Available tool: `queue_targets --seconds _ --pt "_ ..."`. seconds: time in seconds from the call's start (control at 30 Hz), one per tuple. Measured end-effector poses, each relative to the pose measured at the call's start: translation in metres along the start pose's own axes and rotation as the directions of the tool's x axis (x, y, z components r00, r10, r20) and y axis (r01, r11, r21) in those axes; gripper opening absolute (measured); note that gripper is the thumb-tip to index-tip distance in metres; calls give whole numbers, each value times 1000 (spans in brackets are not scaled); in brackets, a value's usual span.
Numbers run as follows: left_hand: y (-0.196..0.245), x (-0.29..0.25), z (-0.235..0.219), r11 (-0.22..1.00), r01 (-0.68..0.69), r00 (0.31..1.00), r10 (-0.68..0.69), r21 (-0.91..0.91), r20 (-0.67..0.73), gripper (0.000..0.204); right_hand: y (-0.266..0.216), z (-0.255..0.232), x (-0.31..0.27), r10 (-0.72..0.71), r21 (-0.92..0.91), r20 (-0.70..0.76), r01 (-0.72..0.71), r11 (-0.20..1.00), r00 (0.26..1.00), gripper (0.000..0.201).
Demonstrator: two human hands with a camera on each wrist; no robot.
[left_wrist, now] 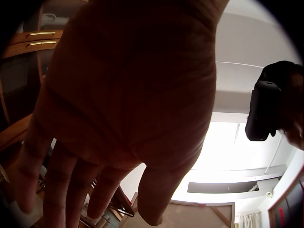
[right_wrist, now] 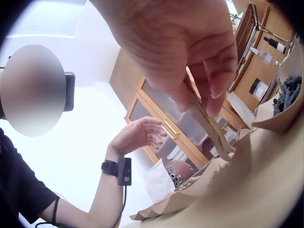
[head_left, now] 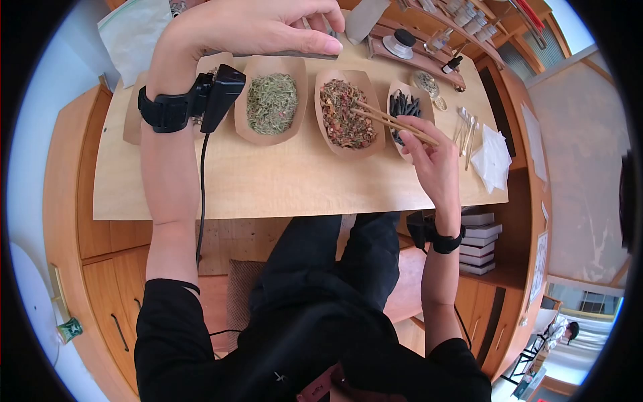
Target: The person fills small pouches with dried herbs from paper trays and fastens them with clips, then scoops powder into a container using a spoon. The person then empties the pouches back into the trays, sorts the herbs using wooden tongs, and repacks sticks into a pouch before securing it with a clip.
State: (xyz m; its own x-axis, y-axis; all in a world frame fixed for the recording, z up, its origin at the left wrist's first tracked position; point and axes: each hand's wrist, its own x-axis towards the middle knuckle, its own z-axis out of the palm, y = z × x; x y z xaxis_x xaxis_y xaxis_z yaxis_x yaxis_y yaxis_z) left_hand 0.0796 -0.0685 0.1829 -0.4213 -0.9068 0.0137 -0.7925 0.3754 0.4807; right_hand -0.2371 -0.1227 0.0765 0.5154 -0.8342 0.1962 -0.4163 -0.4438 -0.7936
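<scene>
Head view: the right hand (head_left: 432,167) pinches a pair of wooden chopsticks (head_left: 388,119), their tips at a mixed dried blend (head_left: 343,124) in a paper tray (head_left: 378,139) on the counter (head_left: 281,184). Shredded green herb (head_left: 271,104) lies to the left of the blend and dark dried pieces (head_left: 405,104) to the right; because the sticks pass over the latter, small closing strokes inside the tray's rim should best prevent spillage between neighbours. Left wrist view: the left hand (left_wrist: 128,95) shows its palm, fingers extended, thumb apart, grasping nothing; it would serve well to steady the light tray. Right wrist view: the chopsticks run between thumb and fingers down toward the tray; whether their tips hold a fragment cannot be told. A light, even pinch is probably advisable, since such dry flakes may crumble or slip.
</scene>
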Motion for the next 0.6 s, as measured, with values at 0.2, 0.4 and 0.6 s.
queue_targets --seconds 0.2,0.4,0.6 --pt "-6 3 0 999 -35 999 35 -6 1 49 -18 1 -10 -59 -20 109 62 998 992 20" --pt "-1 2 1 1000 -8 1000 9 -17 10 49 -12 2 -1 -84 -17 110 86 996 990 20" --pt "1 -1 -1 1000 22 1000 -22 -18 15 51 6 8 23 -77 25 40 76 997 996 20"
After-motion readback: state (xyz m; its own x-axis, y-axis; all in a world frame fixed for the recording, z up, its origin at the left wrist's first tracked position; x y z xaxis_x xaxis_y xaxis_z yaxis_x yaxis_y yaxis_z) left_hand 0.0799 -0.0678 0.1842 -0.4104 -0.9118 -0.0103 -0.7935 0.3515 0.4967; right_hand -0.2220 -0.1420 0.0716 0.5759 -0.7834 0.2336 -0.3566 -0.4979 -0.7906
